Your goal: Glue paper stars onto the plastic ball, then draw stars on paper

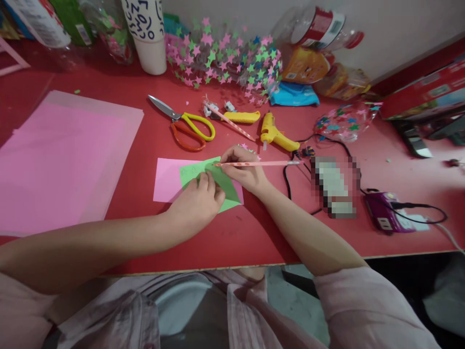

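Observation:
A pink patterned pencil (261, 164) is pinched in my right hand (242, 167), its tip touching the green paper (228, 189). My left hand (201, 196) lies on that paper with fingers curled and fingertips pressed down beside the pencil tip. Whether a small piece sits under those fingertips is hidden. Faint pencilled shapes, star-like, show on the green paper left of the tip. Beneath it rests a pink paper strip (167, 179). Just beyond my right hand are a few small paper stars (250, 149), partly covered.
Scissors (181, 121), a yellow cutter (241, 117) and a yellow glue gun (276, 133) lie farther back. Large pink sheets (65, 165) are at left. Star-covered clear plastic (225, 58) and a white cup (148, 43) line the wall. A cable runs to a purple power adapter (387, 211).

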A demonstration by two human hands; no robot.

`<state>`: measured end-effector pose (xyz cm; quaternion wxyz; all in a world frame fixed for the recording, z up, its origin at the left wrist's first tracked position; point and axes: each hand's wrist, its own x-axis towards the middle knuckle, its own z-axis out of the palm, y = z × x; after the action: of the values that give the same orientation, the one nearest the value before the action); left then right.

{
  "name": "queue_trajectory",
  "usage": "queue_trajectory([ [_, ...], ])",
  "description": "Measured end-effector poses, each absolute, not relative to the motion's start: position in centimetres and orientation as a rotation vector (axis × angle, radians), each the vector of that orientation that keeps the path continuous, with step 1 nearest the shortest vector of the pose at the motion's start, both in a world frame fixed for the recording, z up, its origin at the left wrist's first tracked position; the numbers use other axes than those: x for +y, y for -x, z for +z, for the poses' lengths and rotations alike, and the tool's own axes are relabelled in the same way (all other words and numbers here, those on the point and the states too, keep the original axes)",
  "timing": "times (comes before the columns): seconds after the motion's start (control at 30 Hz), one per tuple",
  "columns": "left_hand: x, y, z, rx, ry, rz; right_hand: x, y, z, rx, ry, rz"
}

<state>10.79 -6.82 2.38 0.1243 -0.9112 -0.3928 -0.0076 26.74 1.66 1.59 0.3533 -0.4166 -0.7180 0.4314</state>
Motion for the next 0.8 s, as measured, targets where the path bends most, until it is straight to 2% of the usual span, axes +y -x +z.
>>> queue_trajectory([
  [0.8,-6.95,-11.24,1.7,-1.083,2.506,-0.033,1.82,-26.19,0.85,-1.797,1.147,1.13],
])
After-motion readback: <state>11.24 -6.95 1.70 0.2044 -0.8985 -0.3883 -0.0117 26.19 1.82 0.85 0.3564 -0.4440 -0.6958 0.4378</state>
